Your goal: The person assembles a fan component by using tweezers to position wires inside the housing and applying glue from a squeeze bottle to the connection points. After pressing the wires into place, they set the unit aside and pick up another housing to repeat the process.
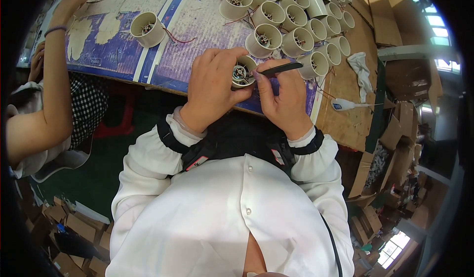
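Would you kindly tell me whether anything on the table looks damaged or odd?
Yes: the purple table covering looks worn or torn, as ragged pale patches interrupt its colour to the left of the lone cup.

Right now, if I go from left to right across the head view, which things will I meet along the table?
Co-worker's forearm → lone cream cup → left hand → held cup → right hand → white bottle with thin nozzle.

Black tool (282,69), apparently against cream cup (247,62)
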{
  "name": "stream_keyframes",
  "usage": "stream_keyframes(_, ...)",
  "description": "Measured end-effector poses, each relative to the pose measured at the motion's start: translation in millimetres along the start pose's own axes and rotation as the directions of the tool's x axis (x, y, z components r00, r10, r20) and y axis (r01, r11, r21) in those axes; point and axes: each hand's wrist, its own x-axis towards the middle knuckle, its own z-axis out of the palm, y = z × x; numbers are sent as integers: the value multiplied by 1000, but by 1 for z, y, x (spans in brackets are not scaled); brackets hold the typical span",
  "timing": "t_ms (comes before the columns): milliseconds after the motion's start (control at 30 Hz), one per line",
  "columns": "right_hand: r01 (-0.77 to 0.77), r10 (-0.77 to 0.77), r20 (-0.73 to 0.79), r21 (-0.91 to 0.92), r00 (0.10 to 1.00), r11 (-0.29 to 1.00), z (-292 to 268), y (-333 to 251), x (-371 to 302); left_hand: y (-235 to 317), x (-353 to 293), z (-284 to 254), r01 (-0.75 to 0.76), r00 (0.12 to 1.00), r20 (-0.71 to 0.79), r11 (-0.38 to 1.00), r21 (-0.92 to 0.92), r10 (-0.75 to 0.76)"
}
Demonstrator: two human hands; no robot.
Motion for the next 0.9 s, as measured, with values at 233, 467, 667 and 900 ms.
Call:
stream_keyframes(233,-15,15,-8,5,1000,1000,-1,1,2,-1,1,0,-5,1000,8,1000,1,5)
stream_keyframes(467,-10,10,-2,30,1000,999,-1,-3,2,1,0,-2,4,1000,-4,1000,7,-4)
stream_keyframes(667,4,-4,-21,20,1000,1000,0,-2,1,1,-1,1,3,1000,-6,1000,-1,-3)
stream_keyframes(900,11,-5,-161,41,987,999,-26,-11,2,-1,2,6,5,1000,-19,999,53,-4)
